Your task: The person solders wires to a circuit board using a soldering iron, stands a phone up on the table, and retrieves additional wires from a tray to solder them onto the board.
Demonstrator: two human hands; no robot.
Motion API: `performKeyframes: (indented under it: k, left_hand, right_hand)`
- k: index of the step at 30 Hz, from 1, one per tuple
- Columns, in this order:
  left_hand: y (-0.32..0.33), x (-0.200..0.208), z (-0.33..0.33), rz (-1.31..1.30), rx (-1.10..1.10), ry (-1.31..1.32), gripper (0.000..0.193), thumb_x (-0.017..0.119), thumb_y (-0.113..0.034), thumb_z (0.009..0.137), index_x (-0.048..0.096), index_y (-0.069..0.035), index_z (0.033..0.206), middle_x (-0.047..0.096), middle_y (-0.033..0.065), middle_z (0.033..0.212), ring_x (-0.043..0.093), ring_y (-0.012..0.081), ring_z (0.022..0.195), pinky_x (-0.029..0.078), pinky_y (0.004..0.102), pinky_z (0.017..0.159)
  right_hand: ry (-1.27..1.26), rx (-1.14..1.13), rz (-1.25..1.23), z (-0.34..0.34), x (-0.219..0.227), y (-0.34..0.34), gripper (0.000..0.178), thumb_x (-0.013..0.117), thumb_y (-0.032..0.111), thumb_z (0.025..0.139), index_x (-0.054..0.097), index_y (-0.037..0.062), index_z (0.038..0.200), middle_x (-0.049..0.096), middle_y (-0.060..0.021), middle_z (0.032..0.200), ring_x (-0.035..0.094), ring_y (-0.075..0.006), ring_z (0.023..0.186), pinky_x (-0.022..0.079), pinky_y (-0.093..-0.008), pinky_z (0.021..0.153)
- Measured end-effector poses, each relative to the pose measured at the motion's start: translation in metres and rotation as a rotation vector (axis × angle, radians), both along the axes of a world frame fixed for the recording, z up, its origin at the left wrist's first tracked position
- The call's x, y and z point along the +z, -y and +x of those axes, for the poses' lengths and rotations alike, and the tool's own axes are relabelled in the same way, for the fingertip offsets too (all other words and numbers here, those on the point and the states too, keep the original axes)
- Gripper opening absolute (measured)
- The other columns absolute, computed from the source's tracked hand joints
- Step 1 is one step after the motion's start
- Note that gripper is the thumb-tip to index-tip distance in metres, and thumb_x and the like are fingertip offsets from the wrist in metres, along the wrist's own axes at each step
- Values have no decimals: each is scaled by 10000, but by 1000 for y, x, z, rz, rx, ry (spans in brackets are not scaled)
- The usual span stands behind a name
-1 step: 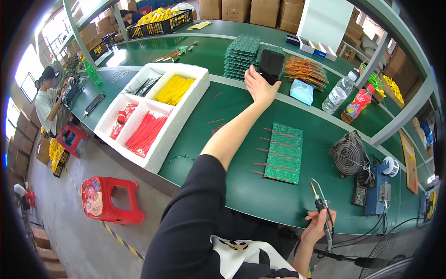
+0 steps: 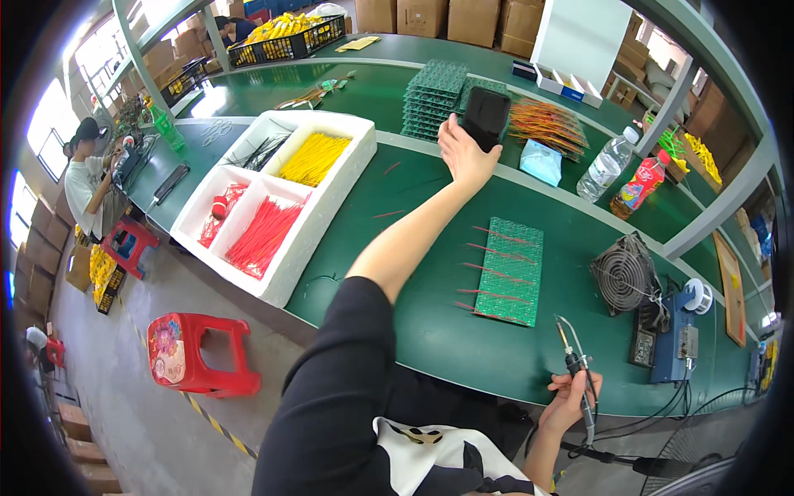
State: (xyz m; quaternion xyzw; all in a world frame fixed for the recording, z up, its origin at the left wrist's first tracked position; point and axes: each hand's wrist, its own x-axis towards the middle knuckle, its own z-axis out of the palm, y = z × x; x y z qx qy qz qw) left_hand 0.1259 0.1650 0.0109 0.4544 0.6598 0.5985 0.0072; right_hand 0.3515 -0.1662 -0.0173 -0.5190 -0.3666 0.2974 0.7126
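At the back of the bench my left hand (image 2: 467, 155) is closed around the lower end of a black smartphone (image 2: 486, 117), which leans beside stacked green circuit boards (image 2: 432, 95). In my right hand (image 2: 571, 398), at the front edge, is a soldering iron (image 2: 572, 360) with a thin curved metal tube alongside its tip. The tip points up and away, apart from the board. Between both hands a green circuit board panel (image 2: 517, 277) lies flat, with several red wires sticking out past its left side.
Left stands a white foam box (image 2: 285, 277) with red, yellow and black wires in compartments. A small fan (image 2: 622, 277) and blue soldering station (image 2: 674, 343) stand right. Behind are orange wires (image 2: 546, 126), a blue packet (image 2: 540, 163) and two bottles (image 2: 608, 165). A red stool (image 2: 207, 355) stands on the floor.
My left forearm has shifted slightly left and covers some loose red wire pieces that showed beside it. Both hands keep their holds.
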Motion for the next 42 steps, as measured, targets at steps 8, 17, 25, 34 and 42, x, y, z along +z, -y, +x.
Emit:
performKeyframes:
  k: [8,17,25,34,42]
  left_hand:
    - [152,98,-149,-284,-769,-653,395,657,-201,769,526,-5,1087,554,111,1020,548,221,935,440,324,850]
    - [99,68,-396,-379,-170,-423,271,655,-222,738,634,-10,906,657,121,834,625,224,770,487,324,739]
    - [63,-5,-446,-678,-118,-529,255,608,-250,709,644,-28,830,653,154,799,633,286,788,484,361,709]
    - [82,15,-419,-542,-45,-582,180,604,-197,737,678,-47,805,637,145,727,618,298,697,468,364,654]
    - [96,28,-400,-444,69,-524,178,624,-181,729,688,-55,837,659,118,728,629,267,680,469,339,641]
  right_hand:
    - [-412,37,-117,23,7,-14,141,497,244,914,515,108,881,517,-2,584,442,-61,492,449,-234,553]
    - [-167,19,-71,25,-5,-30,142,487,224,922,524,97,870,476,9,590,410,-60,520,394,-225,587]
    - [-137,-57,-50,13,4,-41,152,504,182,906,482,83,793,472,-6,545,418,-64,447,414,-210,513]
    - [-129,-21,-46,17,5,-37,118,495,183,912,516,85,851,486,0,581,440,-59,500,429,-221,573]
    - [-162,-20,-37,15,9,-37,140,517,185,898,490,74,816,488,-17,573,438,-79,480,434,-235,556]
